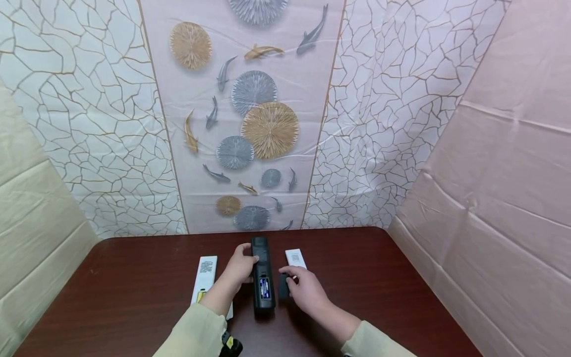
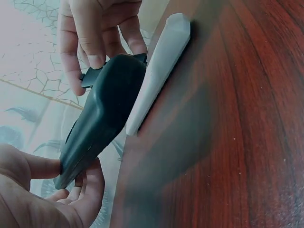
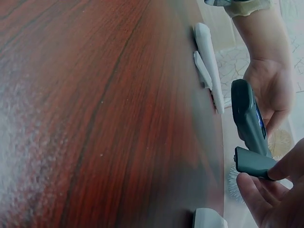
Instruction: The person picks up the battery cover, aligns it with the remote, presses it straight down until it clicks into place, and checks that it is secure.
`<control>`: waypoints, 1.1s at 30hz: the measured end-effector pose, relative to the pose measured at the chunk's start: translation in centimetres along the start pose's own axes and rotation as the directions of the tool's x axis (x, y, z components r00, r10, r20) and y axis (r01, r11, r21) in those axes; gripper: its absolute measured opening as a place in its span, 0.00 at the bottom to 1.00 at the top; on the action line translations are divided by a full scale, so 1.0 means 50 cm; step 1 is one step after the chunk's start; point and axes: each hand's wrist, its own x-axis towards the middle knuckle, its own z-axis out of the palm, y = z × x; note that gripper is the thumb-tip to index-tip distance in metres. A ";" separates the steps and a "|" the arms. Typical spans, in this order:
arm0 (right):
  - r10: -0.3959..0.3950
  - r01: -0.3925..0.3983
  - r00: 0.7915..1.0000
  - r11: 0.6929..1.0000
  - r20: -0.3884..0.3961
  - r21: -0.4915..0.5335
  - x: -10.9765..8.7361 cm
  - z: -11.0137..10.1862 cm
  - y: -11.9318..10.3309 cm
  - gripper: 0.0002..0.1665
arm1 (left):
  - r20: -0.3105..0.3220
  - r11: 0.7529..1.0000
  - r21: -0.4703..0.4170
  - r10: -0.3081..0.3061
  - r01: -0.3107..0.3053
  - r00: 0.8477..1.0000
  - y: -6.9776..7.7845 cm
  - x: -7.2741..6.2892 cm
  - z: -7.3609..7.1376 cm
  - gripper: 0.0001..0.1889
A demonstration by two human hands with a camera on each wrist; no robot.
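A long black remote control (image 1: 261,248) is held back side up by my left hand (image 1: 239,265), with thumb and fingers on its two edges near the far end. Its battery compartment is uncovered, showing blue batteries (image 1: 265,288). Just to the right, my right hand (image 1: 308,290) pinches a dark battery cover (image 1: 283,286) between thumb and fingers. In the right wrist view the cover (image 3: 254,162) appears as a small curved plate, overlapping the remote. The left wrist view shows the remote (image 2: 111,95) raised off the tabletop, with the cover (image 2: 90,77) beyond its near end.
A white remote (image 1: 205,272) lies left of my left hand, something yellow (image 1: 200,295) at its lower part. A small white cover (image 3: 203,70) lies beside it. Another white remote (image 1: 295,258) is partly behind my right hand. Patterned cloth stands behind the dark red table (image 1: 134,277).
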 end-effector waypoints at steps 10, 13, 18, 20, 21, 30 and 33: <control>0.004 -0.004 1.000 1.000 -0.001 0.026 0.000 0.003 0.004 0.17 | 0.004 1.000 0.016 0.027 -0.027 1.000 0.005 -0.007 -0.001 0.28; 0.003 -0.003 1.000 1.000 -0.005 0.021 -0.001 0.005 0.005 0.18 | 0.004 0.999 0.009 0.033 -0.033 0.999 0.006 -0.008 -0.001 0.28; 0.000 0.001 1.000 0.999 -0.006 0.038 -0.003 0.008 0.005 0.18 | 0.006 0.999 0.004 0.033 -0.033 0.999 0.007 -0.007 -0.004 0.28; 0.001 -0.001 1.000 0.999 -0.006 0.047 -0.002 0.008 0.005 0.18 | 0.007 1.000 0.003 0.031 -0.031 1.000 0.007 -0.006 -0.004 0.28; 0.005 -0.005 1.000 0.999 -0.007 0.045 -0.002 0.008 0.004 0.18 | 0.008 0.999 0.004 0.032 -0.032 0.999 0.008 -0.006 -0.004 0.28; -0.014 0.015 1.000 0.998 -0.024 0.055 0.002 0.001 -0.007 0.18 | 0.009 1.000 0.007 0.030 -0.030 1.000 0.006 0.000 -0.007 0.28; -0.036 0.038 0.999 0.998 -0.033 0.056 0.001 0.001 -0.012 0.19 | 0.007 0.999 0.009 0.031 -0.031 0.999 0.005 0.001 -0.007 0.28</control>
